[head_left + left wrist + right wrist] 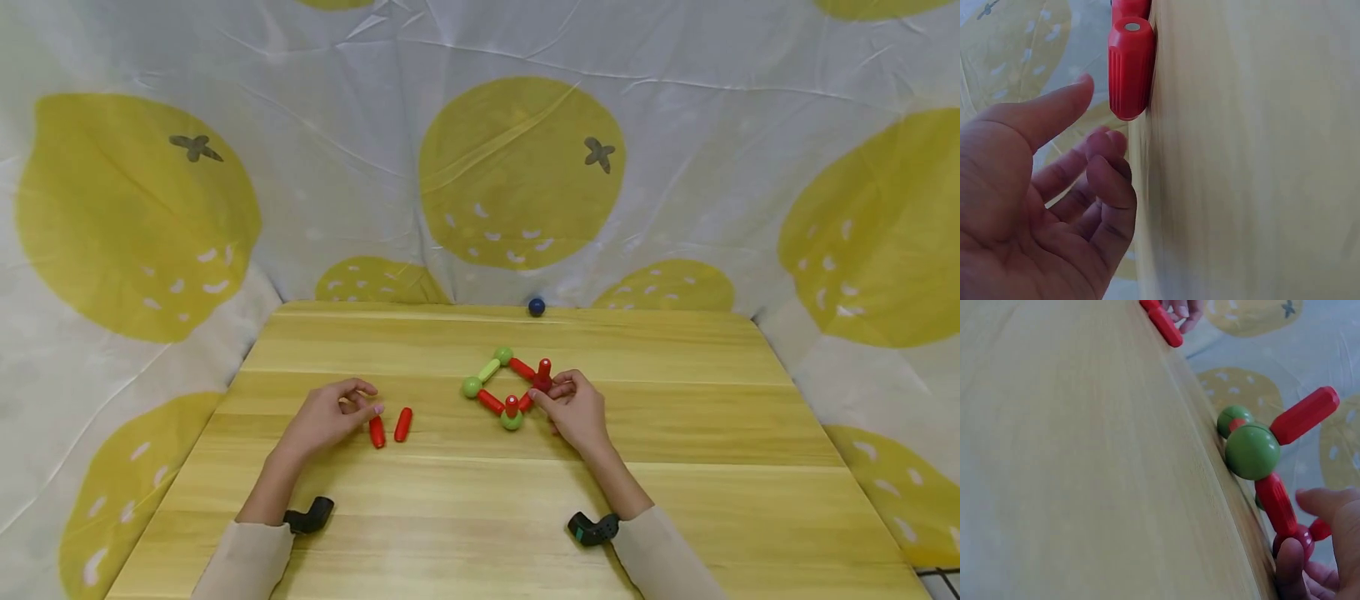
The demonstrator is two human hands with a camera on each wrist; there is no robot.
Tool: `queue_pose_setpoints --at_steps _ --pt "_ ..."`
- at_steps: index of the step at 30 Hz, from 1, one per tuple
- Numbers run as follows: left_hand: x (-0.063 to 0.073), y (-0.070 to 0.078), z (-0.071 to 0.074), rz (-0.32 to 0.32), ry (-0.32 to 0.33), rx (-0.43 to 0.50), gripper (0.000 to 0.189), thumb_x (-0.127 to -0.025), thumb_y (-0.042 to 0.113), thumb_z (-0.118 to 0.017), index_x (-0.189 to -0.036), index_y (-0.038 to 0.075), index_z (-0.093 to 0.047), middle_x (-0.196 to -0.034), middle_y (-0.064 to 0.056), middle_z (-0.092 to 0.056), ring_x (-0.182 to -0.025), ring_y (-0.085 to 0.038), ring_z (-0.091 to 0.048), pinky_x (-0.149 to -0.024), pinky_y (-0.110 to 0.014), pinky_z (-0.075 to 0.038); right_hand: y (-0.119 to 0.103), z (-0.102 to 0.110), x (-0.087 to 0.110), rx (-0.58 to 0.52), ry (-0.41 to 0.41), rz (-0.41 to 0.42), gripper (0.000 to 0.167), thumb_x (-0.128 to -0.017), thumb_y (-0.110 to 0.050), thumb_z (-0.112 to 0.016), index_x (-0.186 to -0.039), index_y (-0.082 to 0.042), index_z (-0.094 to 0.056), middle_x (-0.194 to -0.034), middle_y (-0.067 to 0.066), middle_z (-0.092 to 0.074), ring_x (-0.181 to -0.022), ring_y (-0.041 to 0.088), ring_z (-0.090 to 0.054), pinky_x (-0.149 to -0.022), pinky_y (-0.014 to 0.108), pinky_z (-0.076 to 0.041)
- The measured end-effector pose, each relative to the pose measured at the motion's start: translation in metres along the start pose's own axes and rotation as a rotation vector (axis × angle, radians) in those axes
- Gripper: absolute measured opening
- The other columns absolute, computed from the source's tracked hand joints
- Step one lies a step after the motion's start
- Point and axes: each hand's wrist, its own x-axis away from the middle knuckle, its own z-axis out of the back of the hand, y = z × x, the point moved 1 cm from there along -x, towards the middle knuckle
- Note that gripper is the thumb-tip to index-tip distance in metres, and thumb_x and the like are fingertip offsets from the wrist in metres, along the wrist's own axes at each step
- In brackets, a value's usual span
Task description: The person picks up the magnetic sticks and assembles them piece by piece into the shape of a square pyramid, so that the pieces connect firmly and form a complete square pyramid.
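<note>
A four-sided frame of magnetic rods and balls lies on the table: several red rods [491, 402], a light green rod [489, 370], green balls [1252, 451] and a dark red ball [1300, 542]. Red rods stand up from the near green ball [512, 420] and the dark red ball. My right hand [577, 410] holds the frame at the dark red ball, fingertips on its side. My left hand [327, 417] hovers with loosely bent fingers beside two loose red rods [402, 425]; in the left wrist view, a gap separates thumb and fingers from the nearer red rod [1130, 72].
A dark blue ball [536, 307] sits at the table's back edge. The wooden table [450, 517] meets a lemon-print cloth [360, 167] at the back and sides. Each wrist wears a black camera [592, 528].
</note>
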Motion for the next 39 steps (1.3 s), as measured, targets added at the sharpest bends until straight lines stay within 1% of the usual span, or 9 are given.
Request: queue_pose_setpoints --at_steps 5,8,14,18,21,23,29,34,39 --pt "0.002 0.0 -0.001 0.04 -0.038 -0.029 0.043 -0.09 0.044 -0.08 -0.113 0.009 -0.071 -0.087 -0.002 -0.069 -0.071 -0.015 -0.059 -0.06 -0.026 -0.048 -0.006 -0.004 -0.001 0.095 0.015 -0.012 0.061 -0.077 -0.051 -0.089 -0.11 -0.01 -0.058 -0.093 0.008 -0.064 -0.048 0.017 -0.058 -0.044 0.031 -0.052" --pt "0.002 0.002 -0.003 0.061 -0.046 -0.039 0.046 -0.088 0.048 -0.08 -0.112 0.008 -0.071 -0.085 -0.001 -0.069 -0.071 -0.016 -0.058 -0.061 -0.027 -0.047 -0.008 -0.004 -0.003 0.128 0.019 -0.014 0.061 -0.077 -0.048 -0.09 -0.112 -0.01 -0.058 -0.094 0.009 -0.064 -0.05 0.016 -0.057 -0.045 0.029 -0.051" --pt "0.003 0.002 -0.007 0.118 -0.043 -0.041 0.046 -0.088 0.052 -0.079 -0.11 0.013 -0.072 -0.089 -0.002 -0.07 -0.075 -0.017 -0.06 -0.064 -0.031 -0.05 -0.005 0.002 -0.001 -0.015 -0.04 -0.023 0.051 -0.084 -0.031 -0.087 -0.122 -0.009 -0.061 -0.103 0.013 -0.066 -0.058 0.019 -0.063 -0.049 0.034 -0.058" --pt "0.004 0.002 -0.007 0.143 -0.053 -0.022 0.041 -0.089 0.05 -0.078 -0.11 0.014 -0.072 -0.093 -0.003 -0.071 -0.08 -0.017 -0.062 -0.067 -0.031 -0.051 0.0 0.011 0.003 -0.155 -0.162 0.013 0.038 -0.097 -0.017 -0.072 -0.13 -0.005 -0.057 -0.115 0.02 -0.063 -0.075 0.026 -0.068 -0.059 0.036 -0.063" --pt "0.004 0.003 -0.005 0.146 -0.055 -0.001 0.037 -0.091 0.047 -0.077 -0.11 0.015 -0.073 -0.098 -0.003 -0.073 -0.086 -0.017 -0.065 -0.071 -0.03 -0.052 0.002 0.018 0.009 -0.194 -0.265 0.062 0.036 -0.098 -0.001 -0.062 -0.133 -0.002 -0.054 -0.124 0.023 -0.059 -0.092 0.032 -0.068 -0.07 0.033 -0.063" --pt "0.004 0.003 -0.003 0.129 -0.041 0.015 0.036 -0.093 0.047 -0.075 -0.11 0.015 -0.073 -0.1 -0.003 -0.074 -0.089 -0.017 -0.067 -0.073 -0.03 -0.053 0.004 0.021 0.012 -0.162 -0.317 0.101 0.045 -0.093 0.003 -0.067 -0.134 -0.003 -0.052 -0.128 0.022 -0.057 -0.101 0.033 -0.065 -0.076 0.028 -0.062" --pt "0.002 0.01 0.001 0.026 0.033 0.157 0.034 -0.094 0.046 -0.074 -0.112 0.017 -0.074 -0.104 -0.003 -0.076 -0.093 -0.017 -0.072 -0.077 -0.027 -0.058 0.003 0.02 0.017 -0.043 -0.339 0.127 0.093 -0.07 -0.025 -0.098 -0.144 -0.015 -0.044 -0.13 0.014 -0.053 -0.095 0.029 -0.063 -0.077 0.026 -0.059" --pt "-0.001 0.028 -0.007 -0.107 0.036 0.278 0.03 -0.094 0.041 -0.076 -0.112 0.018 -0.076 -0.106 -0.003 -0.078 -0.096 -0.021 -0.075 -0.079 -0.028 -0.062 0.001 0.018 0.018 -0.014 -0.296 0.09 0.116 -0.062 -0.032 -0.102 -0.156 -0.025 -0.033 -0.12 0.013 -0.058 -0.082 0.024 -0.063 -0.071 0.027 -0.059" --pt "-0.007 0.048 -0.023 -0.155 0.002 0.355 0.027 -0.094 0.038 -0.077 -0.111 0.017 -0.076 -0.109 -0.003 -0.076 -0.101 -0.022 -0.075 -0.085 -0.026 -0.062 -0.001 0.016 0.015 0.061 -0.336 0.085 0.128 -0.062 -0.036 -0.101 -0.163 -0.028 -0.024 -0.11 0.01 -0.06 -0.075 0.02 -0.061 -0.068 0.027 -0.057"
